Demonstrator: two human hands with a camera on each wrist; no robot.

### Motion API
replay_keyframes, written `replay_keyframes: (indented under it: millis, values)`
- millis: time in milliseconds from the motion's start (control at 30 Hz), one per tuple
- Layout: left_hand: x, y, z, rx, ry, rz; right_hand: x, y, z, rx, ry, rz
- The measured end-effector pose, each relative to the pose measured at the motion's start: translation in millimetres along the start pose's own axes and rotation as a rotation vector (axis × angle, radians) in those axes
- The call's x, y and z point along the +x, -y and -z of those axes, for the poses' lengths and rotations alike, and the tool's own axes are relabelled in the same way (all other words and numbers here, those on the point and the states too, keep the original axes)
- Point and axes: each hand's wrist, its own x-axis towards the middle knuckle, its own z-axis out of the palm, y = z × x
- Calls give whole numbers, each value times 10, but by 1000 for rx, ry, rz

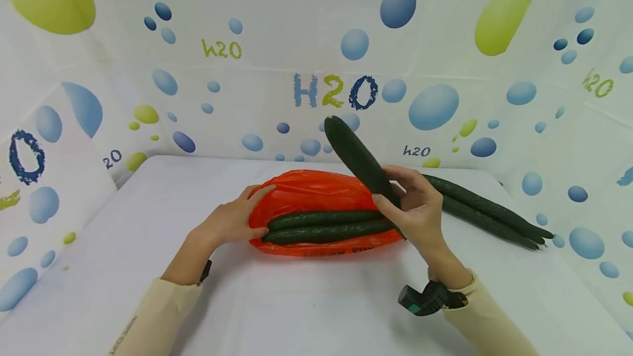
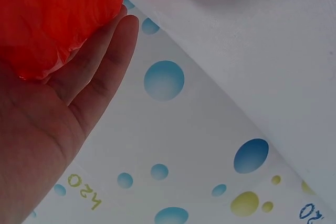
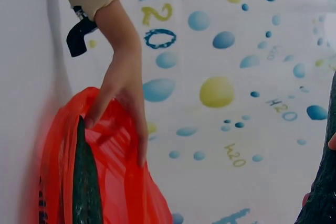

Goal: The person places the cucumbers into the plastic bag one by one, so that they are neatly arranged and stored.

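My right hand point(image 1: 417, 207) grips a long dark green cucumber point(image 1: 357, 153), tilted with its upper end to the left above the table. In the right wrist view only part of this cucumber point(image 3: 320, 182) shows at the right edge. Lying on the table is a red plastic bag point(image 1: 316, 188), with two cucumbers point(image 1: 326, 232) showing side by side in its opening. My left hand point(image 1: 229, 221) rests against the bag's left end, its thumb near the cucumbers' tips. Nearly straight fingers point(image 2: 107, 72) lie along the red plastic in the left wrist view.
At least two more cucumbers point(image 1: 487, 210) lie together on the table to the right, partly behind my right hand. A white cloth point(image 1: 316, 312) covers the table. Behind and at the sides hangs a white sheet point(image 1: 277, 59) printed with blue and green drops.
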Motion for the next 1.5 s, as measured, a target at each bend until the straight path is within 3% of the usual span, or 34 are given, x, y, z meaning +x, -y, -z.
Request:
replay_keyframes:
  millis: [400,867,1267,1500]
  values:
    - [20,10,-3,-9,12,10,8,-95,-208,105,43,-38]
    - [11,-6,7,6,-8,-3,-53,-416,-332,62,251,8]
    - [11,17,9,1,9,-3,-143,-680,-303,-125,359,-65]
    - [6,12,6,-5,5,6,-140,-766,-257,-327,379,-150]
